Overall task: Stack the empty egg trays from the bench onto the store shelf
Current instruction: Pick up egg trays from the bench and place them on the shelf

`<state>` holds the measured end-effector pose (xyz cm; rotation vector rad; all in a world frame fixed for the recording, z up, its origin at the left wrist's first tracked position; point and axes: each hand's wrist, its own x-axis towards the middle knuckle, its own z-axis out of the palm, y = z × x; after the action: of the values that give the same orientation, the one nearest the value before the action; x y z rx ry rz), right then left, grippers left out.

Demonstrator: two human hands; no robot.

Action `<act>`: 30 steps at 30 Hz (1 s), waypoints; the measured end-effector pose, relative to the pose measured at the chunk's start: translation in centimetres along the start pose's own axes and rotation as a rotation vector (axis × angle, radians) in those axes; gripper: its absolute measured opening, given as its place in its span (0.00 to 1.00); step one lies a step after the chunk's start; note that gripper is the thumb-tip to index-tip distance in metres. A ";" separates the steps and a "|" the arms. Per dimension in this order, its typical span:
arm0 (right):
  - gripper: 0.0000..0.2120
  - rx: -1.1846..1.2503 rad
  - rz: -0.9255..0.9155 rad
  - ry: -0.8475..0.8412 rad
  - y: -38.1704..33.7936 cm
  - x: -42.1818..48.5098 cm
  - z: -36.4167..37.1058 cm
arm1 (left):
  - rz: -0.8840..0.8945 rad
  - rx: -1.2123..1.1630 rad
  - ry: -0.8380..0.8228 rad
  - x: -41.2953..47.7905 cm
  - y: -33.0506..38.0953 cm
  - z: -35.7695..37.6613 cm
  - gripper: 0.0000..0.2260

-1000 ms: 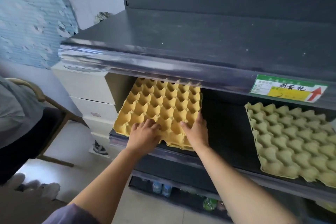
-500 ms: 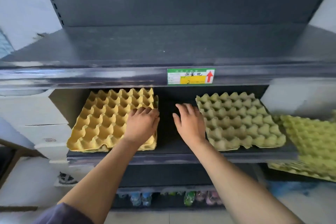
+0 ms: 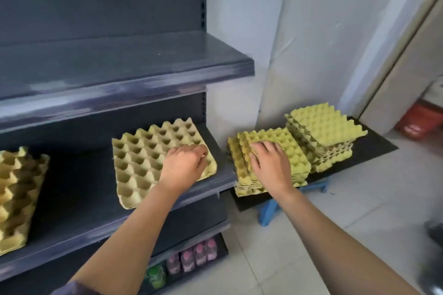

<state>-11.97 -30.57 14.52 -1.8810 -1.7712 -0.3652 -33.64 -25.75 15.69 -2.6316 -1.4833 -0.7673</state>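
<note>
- Head view, location: remaining empty trays sit in two piles on the bench [image 3: 376, 148], just right of the shelf unit: near stack [image 3: 291, 148] and far stack [image 3: 323, 129]. One shelf tray [image 3: 143, 163] already lies on the middle shelf [image 3: 72, 237], with a yellow tray [image 3: 16, 194] further left.
- Hands: right hand [image 3: 271, 165] lies on top of the near stack, fingers spread and flat. Left hand [image 3: 184, 167] is over the shelf tray's right edge with fingers curled; can't tell if it's pinching the rim or just resting.
- Handling, my read: moulded pulp, so very light, semi-stiff, rough and not slippery. Rims crush and tear if pinched hard. Nested trays tend to stick, so peel the top one at a corner, then support two opposite edges.
- Orientation: trays look near square, no real long axis. Shelf tray and near stack are cups up and flat. Near stack is fanned out to the left, edges not aligned. Far stack's top tray looks flipped, bumps up, and rotated off its pile.
- Risk: lifting may drag extra trays along.
</note>
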 end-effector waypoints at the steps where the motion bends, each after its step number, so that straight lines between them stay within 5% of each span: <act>1: 0.09 -0.014 0.020 -0.001 2.3 -0.1 -0.4 | 0.027 -0.007 -0.010 1.1 1.6 1.0 0.07; 17: 0.14 -0.066 0.239 -0.267 25.4 7.8 6.2 | 0.180 -0.150 -0.234 21.0 12.0 19.1 0.09; 30: 0.24 0.147 0.361 -0.785 37.4 11.2 17.6 | -0.326 -0.062 -0.575 22.8 11.2 32.4 0.19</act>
<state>23.18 -11.78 -1.13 -2.3484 -1.7556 0.7097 -1.79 -5.40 -0.69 -2.8375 -2.0810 -0.0391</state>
